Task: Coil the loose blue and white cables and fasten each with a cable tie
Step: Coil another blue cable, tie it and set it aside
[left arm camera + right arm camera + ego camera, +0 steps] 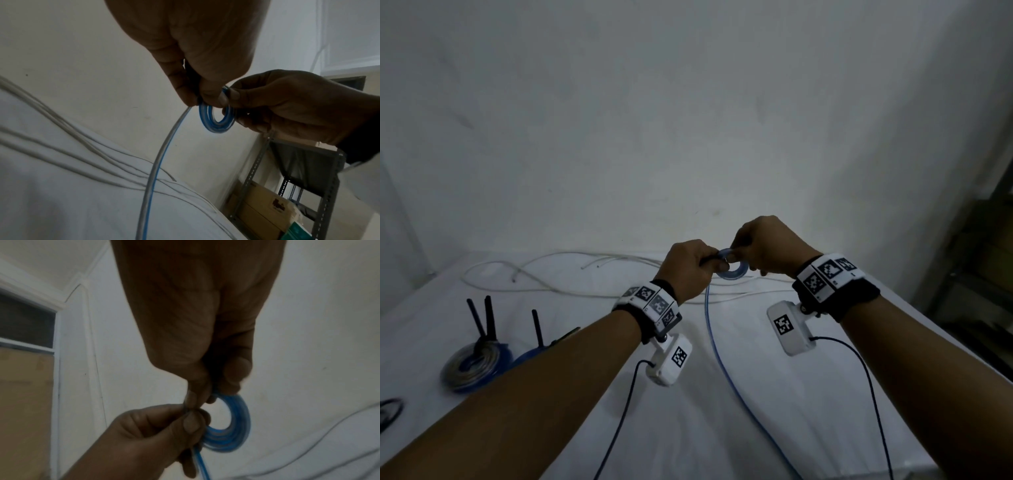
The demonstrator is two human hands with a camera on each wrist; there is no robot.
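Running from the near edge of the worktop (756, 411) up toward the hands: loose tail of the blue cable (726, 370). Lying at near left on the worktop: two finished coils (474, 365) with black cable ties (482, 318) standing up. Hovering above the worktop, farther back: small blue coil (732, 270), held between both hands. Pinching the coil at its upper left edge, thumb against curled fingers: left hand (688, 270), grip narrow and closed on the cable. Pinching the coil at its top edge: right hand (767, 250), grip likewise narrow and closed on it. Lying loose beyond the hands, along the far edge by the wall: white cable (558, 277), in wide uncoiled loops.
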